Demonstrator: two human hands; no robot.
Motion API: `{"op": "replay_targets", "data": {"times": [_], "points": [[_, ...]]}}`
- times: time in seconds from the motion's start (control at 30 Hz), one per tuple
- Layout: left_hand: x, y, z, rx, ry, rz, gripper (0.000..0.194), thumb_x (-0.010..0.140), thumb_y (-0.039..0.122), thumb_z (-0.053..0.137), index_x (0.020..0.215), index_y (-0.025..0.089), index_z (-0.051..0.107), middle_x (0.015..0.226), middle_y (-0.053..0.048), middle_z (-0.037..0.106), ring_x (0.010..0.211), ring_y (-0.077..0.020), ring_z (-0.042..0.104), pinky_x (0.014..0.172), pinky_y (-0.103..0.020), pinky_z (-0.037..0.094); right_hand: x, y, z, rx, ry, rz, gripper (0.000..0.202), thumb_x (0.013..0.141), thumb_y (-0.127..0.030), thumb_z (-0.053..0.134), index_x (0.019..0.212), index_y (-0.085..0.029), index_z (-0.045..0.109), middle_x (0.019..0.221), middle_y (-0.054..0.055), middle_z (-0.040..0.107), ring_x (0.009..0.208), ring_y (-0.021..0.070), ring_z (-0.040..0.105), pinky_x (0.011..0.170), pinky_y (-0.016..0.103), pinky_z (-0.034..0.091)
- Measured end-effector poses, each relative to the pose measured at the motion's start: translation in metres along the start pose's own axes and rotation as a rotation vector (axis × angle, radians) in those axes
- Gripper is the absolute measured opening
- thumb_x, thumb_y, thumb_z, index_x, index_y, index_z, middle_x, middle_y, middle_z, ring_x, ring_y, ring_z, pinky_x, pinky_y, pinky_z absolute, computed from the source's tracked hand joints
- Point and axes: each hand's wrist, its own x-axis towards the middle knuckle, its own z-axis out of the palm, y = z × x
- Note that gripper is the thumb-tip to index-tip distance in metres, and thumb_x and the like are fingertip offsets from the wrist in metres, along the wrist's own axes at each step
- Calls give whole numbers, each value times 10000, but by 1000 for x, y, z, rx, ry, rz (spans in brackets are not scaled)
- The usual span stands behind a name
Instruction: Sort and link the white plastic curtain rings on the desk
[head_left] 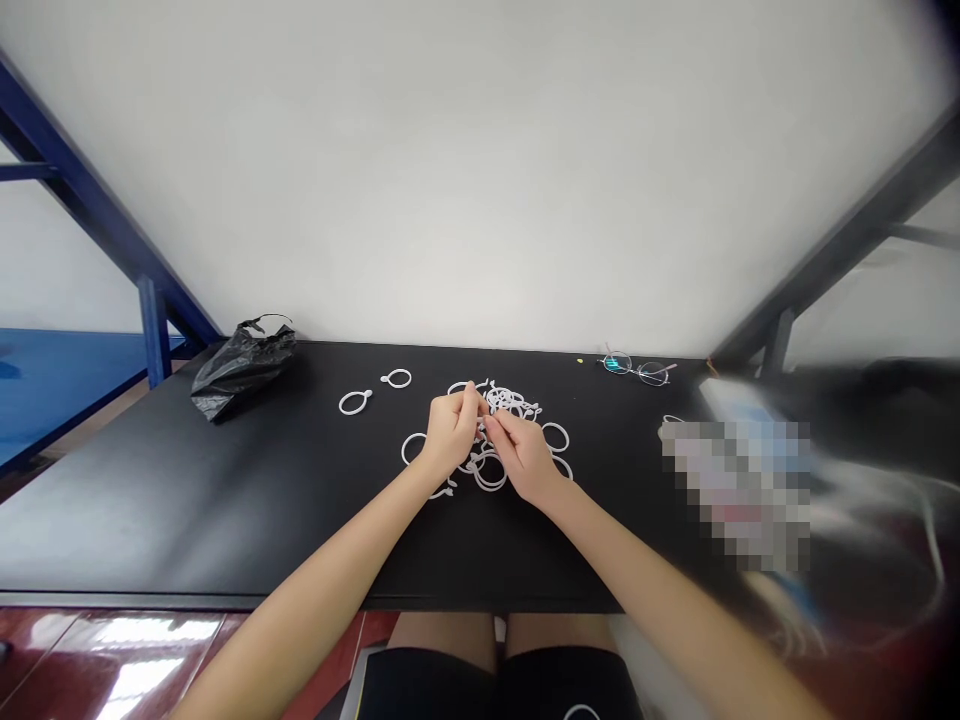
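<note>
Along a black tabletop [187, 480] against a pale wall [480, 200], white plastic rings [504, 400] lie heaped, partly covered by the left hand [452, 425] and right hand [525, 455], both pinched closed, though what their fingertips hold cannot be made out. Two stray rings [367, 394] lie leftward, near a crumpled black plastic bag [247, 365]; rightward, beyond wire-framed eyeglasses [634, 372], a pixelated, motion-smeared package [739, 490] has its print obscured.

The person's bare forearms [341, 555] angle forward and inward — the left hand [451, 426] curls with its thumb [470, 400] uppermost, the right hand [526, 455] bends in just beside it, fingers [517, 423] partly hidden.
</note>
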Motion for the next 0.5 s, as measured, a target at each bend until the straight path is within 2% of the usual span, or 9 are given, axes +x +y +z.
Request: {"op": "replay_targets", "data": {"times": [0.13,0.23,0.33,0.5], "points": [[3,7,-3,210,-9,144,545,988,460,313,581,181,546,511,-4,521,478,-128,499,528,-270,378,0,2,-1,-28,36,-11,350,995,-334,379,669,-206,376,578,-48,372,509,94,351,534,259,305],[12,6,-15,482,41,299,407,935,461,469,657,186,584,650,-14,602,587,-134,517,594,-268,371,2,5,-4,-72,99,25,352,990,-348,395,674,-198,432,565,-47,374,499,94,345,525,262,292],[27,-7,-37,672,208,231,371,879,512,564,690,195,600,714,-27,637,659,-164,552,651,-288,381,3,10,-6,-78,160,69,343,980,-367,419,691,-196,484,549,-50,353,493,97,331,511,261,280],[43,-39,-73,872,320,164,247,871,400,594,711,212,612,809,-68,649,868,-272,559,887,-434,368,1,13,-6,-89,148,42,351,962,-372,449,662,-194,486,564,-34,404,512,100,344,526,263,299]]}}
